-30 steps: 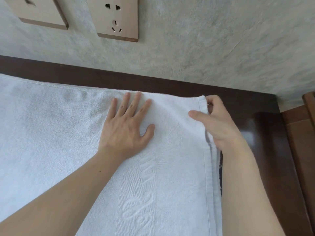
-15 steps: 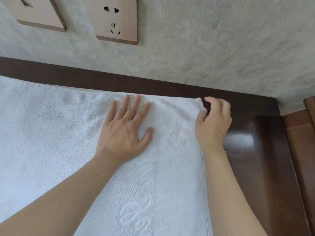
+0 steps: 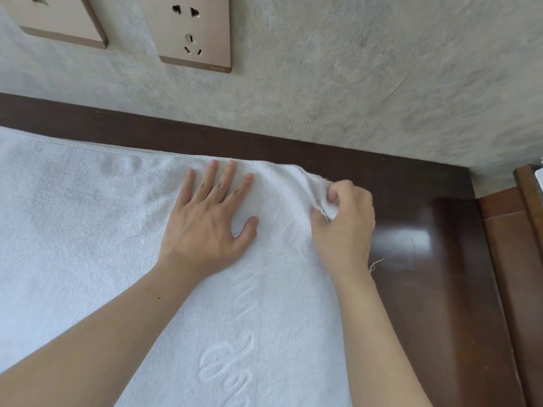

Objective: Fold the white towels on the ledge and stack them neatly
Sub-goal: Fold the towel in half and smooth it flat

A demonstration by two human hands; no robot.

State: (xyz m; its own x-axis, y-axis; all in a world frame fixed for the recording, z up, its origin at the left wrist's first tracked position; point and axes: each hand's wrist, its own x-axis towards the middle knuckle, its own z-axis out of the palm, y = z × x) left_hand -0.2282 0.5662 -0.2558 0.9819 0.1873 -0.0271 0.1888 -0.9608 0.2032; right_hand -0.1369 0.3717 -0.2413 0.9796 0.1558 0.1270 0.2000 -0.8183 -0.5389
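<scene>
Two bare hands work one white towel [image 3: 88,236] spread flat across the dark wooden ledge [image 3: 435,274].

Left hand [image 3: 210,224] lies palm down on the cloth near its far hem, fingers straight and fanned, thumb out to the side, pressing the fabric flat. Right hand [image 3: 342,227] has its fingers and thumb curled tight round the towel's far right corner, bunching it up into a small wad just off the surface. An embossed script band runs down the towel between the two forearms. A loose thread sticks out beside the right wrist. Behind the ledge rises a grey textured wall with a bronze-coloured power socket [image 3: 192,30] and a second plate [image 3: 58,19] to its left.
</scene>
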